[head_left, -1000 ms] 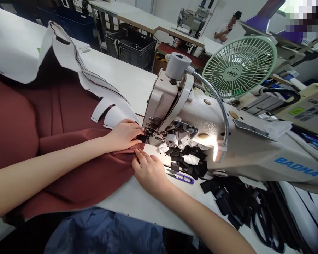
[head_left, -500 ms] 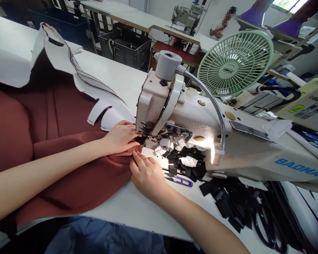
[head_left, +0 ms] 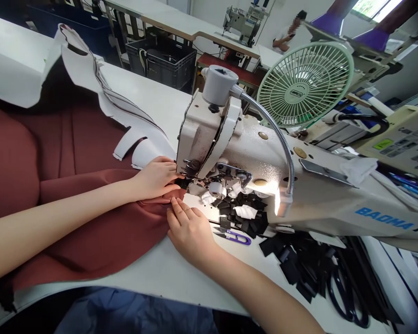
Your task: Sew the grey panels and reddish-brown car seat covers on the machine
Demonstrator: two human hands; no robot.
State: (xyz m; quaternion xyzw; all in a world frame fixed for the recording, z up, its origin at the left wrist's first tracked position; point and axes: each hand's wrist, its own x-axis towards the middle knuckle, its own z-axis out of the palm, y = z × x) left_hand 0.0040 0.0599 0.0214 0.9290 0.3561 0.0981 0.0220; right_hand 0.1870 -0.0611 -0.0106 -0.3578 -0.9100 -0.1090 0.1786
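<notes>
A reddish-brown sewn cover with white backing spreads across the left of the table, one edge under the head of the sewing machine. My left hand is closed on that edge right beside the presser foot, its fingertips partly hidden behind the machine head. Just nearer to me, my right hand pinches the gathered edge of the cover, fingers bent and thumb out of sight. Purple-handled thread snips lie to the right of this hand.
Black fabric pieces are heaped under and before the machine arm, near large scissors. A lit lamp hangs on a bent neck. Behind stand a green fan, a grey crate and a person at another table.
The view has shifted slightly, so most things sit a little further left. My right hand has slid slightly left along the cover's edge; my left hand stays by the presser foot.
</notes>
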